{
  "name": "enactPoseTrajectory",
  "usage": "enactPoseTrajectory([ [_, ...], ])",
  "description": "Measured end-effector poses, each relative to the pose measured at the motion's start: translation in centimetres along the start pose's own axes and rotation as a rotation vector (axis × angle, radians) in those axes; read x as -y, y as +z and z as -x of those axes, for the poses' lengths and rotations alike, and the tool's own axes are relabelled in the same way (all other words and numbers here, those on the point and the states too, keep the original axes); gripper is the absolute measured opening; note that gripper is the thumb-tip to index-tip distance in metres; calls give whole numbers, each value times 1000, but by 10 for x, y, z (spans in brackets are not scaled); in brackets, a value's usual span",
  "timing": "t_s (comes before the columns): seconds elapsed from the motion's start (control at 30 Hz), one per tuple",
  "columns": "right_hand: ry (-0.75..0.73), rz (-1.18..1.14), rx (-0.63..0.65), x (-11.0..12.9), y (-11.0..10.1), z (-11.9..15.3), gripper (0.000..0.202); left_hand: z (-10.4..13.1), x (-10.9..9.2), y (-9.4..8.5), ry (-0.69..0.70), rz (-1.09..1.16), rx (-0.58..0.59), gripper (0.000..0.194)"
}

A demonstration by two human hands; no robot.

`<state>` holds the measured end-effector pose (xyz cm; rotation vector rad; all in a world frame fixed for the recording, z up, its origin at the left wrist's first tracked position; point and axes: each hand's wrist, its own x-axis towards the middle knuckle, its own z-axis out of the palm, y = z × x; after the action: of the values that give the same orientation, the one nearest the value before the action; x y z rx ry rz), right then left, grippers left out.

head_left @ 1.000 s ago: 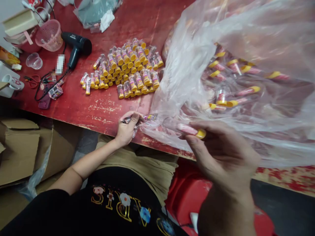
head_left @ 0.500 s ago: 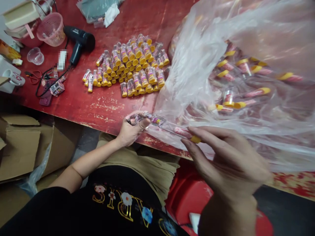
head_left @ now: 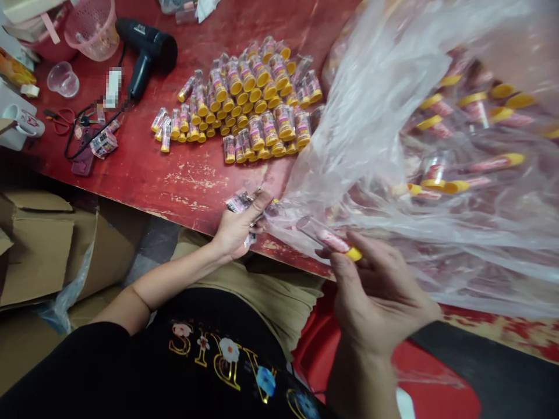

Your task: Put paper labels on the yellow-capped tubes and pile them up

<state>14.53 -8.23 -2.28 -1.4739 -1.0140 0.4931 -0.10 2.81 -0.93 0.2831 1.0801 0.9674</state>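
In my left hand (head_left: 233, 230), closed near the table's front edge, is a small bunch of printed plastic sleeves (head_left: 238, 202), partly hidden by the fingers. My right hand (head_left: 382, 299) pinches a clear tube (head_left: 315, 229) by its yellow-capped end; pink-and-white material shows inside. The tube's clear end points toward my left hand, with a gap between them. Beyond my hands stands a stacked group of yellow-capped tubes (head_left: 242, 84) with printed wraps. To the right, a big clear plastic bag (head_left: 362, 128) holds loose unwrapped tubes (head_left: 434, 169).
A dark hair dryer (head_left: 146, 52) lies at the back left of the red table (head_left: 183, 180), near a pink basket (head_left: 94, 29), a clear cup (head_left: 63, 80) and a mug (head_left: 24, 123). Cardboard boxes (head_left: 39, 250) stand below left. A red stool (head_left: 432, 372) is under my right arm.
The tube in my right hand has drawn apart from the sleeve it reached toward. My left fingers have folded over the sleeves. The whole view has shifted slightly.
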Motion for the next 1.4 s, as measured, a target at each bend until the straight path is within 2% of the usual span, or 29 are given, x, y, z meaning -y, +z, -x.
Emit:
enactPoseTrajectory([
  [0.13, 0, -22, -39, -5, 3, 4, 30, 1, -2, 0, -35, -4, -47, 56],
  [0.3, -100, -28, 36, -10, 9, 1, 34, 4, -4, -2, -56, -22, -14, 54],
  [0.47, -451, 211, 147, -8, 2, -7, 68, 4, -2, -8, -96, -26, 57, 55],
  [0.53, -525, 282, 155, -5, -1, -8, 76, 6, -1, -10, -90, -50, 90, 56],
  [0.63, -495, 275, 160, -2, -5, -6, 76, 10, -1, -11, -101, -118, 142, 59],
  [0.77, -390, 175, 326, 0, -5, 0, 68, 15, -2, -10, -92, -149, 161, 64],
  [0.9, -289, 88, 337, 2, 1, 5, 71, 14, -3, -12, -59, -211, 191, 65],
  [1.03, -293, 34, 466, 2, 9, 9, 72, 9, -7, -19, -5, -286, 255, 67],
  [1.13, -264, 6, 385, 2, 17, 12, 68, 10, -10, -23, -1, -357, 297, 67],
  [1.33, -150, -68, 22, 1, 41, 16, 42, 22, 3, -25, -39, -366, 349, 62],
  [1.4, -145, -81, -34, 2, 45, 14, 34, 25, 6, -25, -22, -352, 345, 59],
])
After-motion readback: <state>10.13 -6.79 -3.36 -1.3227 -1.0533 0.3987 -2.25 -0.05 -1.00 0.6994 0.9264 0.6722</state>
